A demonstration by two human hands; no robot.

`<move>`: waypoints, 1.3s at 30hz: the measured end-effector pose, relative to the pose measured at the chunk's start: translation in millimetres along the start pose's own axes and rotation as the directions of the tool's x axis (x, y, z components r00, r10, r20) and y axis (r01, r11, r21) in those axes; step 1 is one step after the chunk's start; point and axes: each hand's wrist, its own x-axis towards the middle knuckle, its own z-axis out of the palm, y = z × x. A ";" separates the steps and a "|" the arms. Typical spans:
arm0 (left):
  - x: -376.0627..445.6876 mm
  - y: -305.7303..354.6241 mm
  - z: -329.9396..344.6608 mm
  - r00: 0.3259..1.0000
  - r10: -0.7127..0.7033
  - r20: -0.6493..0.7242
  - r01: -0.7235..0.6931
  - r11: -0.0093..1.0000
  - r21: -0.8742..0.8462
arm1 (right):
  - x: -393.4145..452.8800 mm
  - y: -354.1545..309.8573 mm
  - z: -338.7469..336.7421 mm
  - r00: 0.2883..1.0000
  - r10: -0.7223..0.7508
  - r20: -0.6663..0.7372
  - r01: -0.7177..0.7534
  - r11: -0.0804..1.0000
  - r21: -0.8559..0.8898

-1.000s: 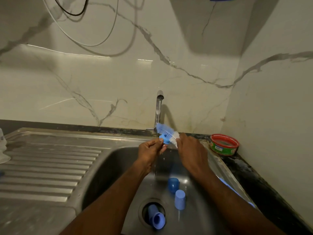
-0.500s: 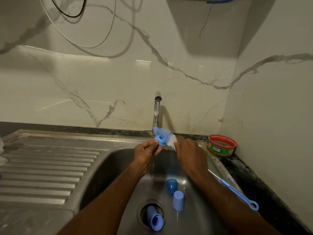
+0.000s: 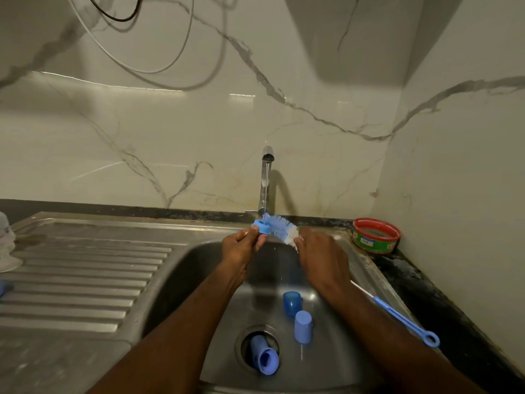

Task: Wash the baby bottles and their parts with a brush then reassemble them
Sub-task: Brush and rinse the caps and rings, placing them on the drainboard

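Note:
My left hand pinches a small blue bottle ring under the running tap. My right hand grips a blue-and-white bottle brush whose bristles pass through the ring. Down in the sink lie a dark blue cap, a light blue cap and a blue bottle part resting in the drain. A thin blue nipple brush lies on the sink's right rim.
A ridged steel draining board stretches to the left, with pale items at its far left edge. A red-rimmed round tub sits on the dark counter at the right corner. Marble walls close in behind and to the right.
The brush has slid through the ring, more blue bristle now showing beyond it. Both hands stay under the tap. The view has tilted down slightly, bringing the thin brush into sight.

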 end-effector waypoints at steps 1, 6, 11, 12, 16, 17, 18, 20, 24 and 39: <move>1.9 -0.3 -2.3 1.000 -0.005 -0.016 0.005 1.000 0.006 | -0.7 -1.9 -0.4 1.000 -0.007 -0.003 0.007 1.000 0.008; -1.0 -7.2 0.2 0.999 -0.025 0.038 0.024 0.999 0.040 | -1.9 -15.5 2.3 0.995 -0.095 -0.013 0.095 0.995 -0.039; -7.7 -11.9 6.4 0.978 0.023 0.207 -0.065 0.978 0.197 | 2.5 -16.6 1.8 0.993 -0.113 -0.024 0.110 0.987 -0.116; -7.7 -10.2 7.0 0.979 0.043 0.199 -0.085 0.975 0.206 | 2.9 -16.2 -0.2 0.993 -0.117 -0.031 0.113 0.986 -0.122; -3.5 -3.3 3.1 0.988 0.146 0.046 -0.152 0.969 0.195 | -1.7 -13.7 -5.8 0.989 -0.145 -0.030 0.141 0.983 -0.115; -2.0 -2.5 0.1 0.989 0.149 0.018 -0.149 0.972 0.180 | -3.5 -14.5 -5.7 0.989 -0.150 0.001 0.149 0.983 -0.106; -1.8 -2.0 -2.0 0.990 0.142 0.008 -0.141 0.976 0.168 | -4.7 -15.5 -5.6 0.989 -0.147 0.029 0.149 0.984 -0.099; -2.6 -1.8 -2.9 0.989 0.138 0.056 -0.146 0.970 0.197 | -4.6 -17.0 -5.5 0.990 -0.136 0.027 0.138 0.985 -0.105; -10.8 -10.2 3.4 0.956 0.130 0.264 -0.216 0.919 0.329 | -0.8 -18.8 -5.0 0.993 -0.115 -0.025 0.112 0.987 -0.113; -11.4 -10.9 21.0 0.980 -0.086 0.180 0.101 0.992 -0.077 | -0.7 -16.7 1.9 0.983 -0.129 -0.134 0.116 0.988 -0.104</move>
